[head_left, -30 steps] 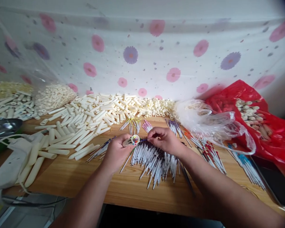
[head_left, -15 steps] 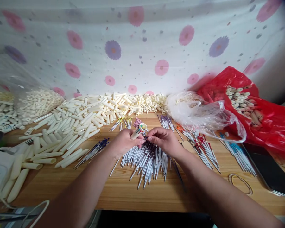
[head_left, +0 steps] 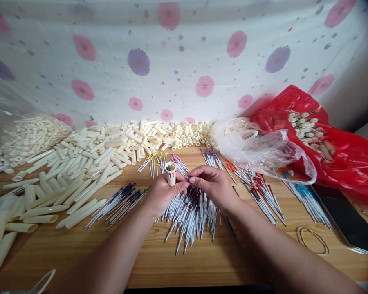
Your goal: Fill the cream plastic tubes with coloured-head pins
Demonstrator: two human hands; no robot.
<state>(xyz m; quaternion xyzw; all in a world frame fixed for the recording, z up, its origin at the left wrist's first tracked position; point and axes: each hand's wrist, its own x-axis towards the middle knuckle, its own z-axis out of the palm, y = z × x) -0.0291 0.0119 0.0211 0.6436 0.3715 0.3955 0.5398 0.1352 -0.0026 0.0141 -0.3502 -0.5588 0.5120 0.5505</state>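
My left hand (head_left: 164,195) is closed around a white multicolour pen barrel (head_left: 171,174), its open end up and small coloured pieces showing at the rim. My right hand (head_left: 213,185) pinches a small blue piece (head_left: 189,177), close to my left thumb; whether a refill hangs from it is hidden. Below both hands lies a large heap of white pen refills with dark ends (head_left: 188,216). Blue-ended refills (head_left: 113,202) lie left of my left forearm, and red-ended refills (head_left: 265,196) right of my right hand.
Cream pen tubes (head_left: 82,171) cover the table's left and back. A clear plastic bag (head_left: 248,143) and a red bag (head_left: 352,163) of pen parts stand at the right. A phone (head_left: 346,218) and rubber bands (head_left: 313,240) lie at the right front.
The barrel has turned from tilted to nearly upright in my left hand. Blue now shows at my right fingertips. The view has shifted slightly, uncovering more refills beside my left forearm.
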